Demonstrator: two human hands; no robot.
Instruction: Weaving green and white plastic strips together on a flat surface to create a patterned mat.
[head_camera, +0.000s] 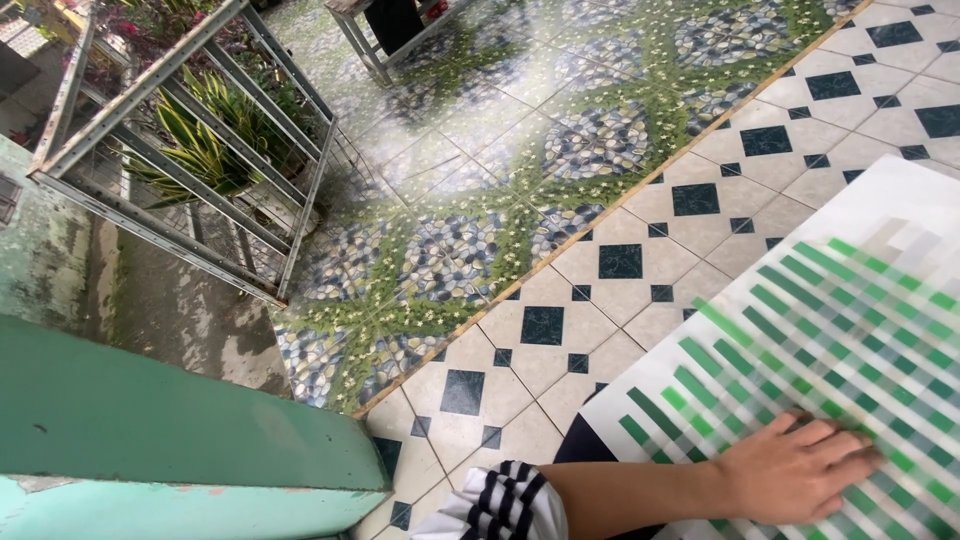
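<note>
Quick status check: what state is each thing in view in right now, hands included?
Hand: flat, palm down on the sheet, fingers spread, gripping nothing; which hand it is, I cannot tell.
Green-and-white striped sheet: lying flat, pressed under the hand.
Striped sleeve cuff: bunched up the forearm.
Metal railing: tilted in the frame, appears intact.
Potted plant: upright behind the railing.
Tiled floor: looks dry.

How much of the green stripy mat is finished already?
Green strips already cross most of the white mat. The right hand lies flat and open on its near part. The edge beside the tiled floor and the far corner are plain white, so those may be left; part of the mat is out of view.
</note>
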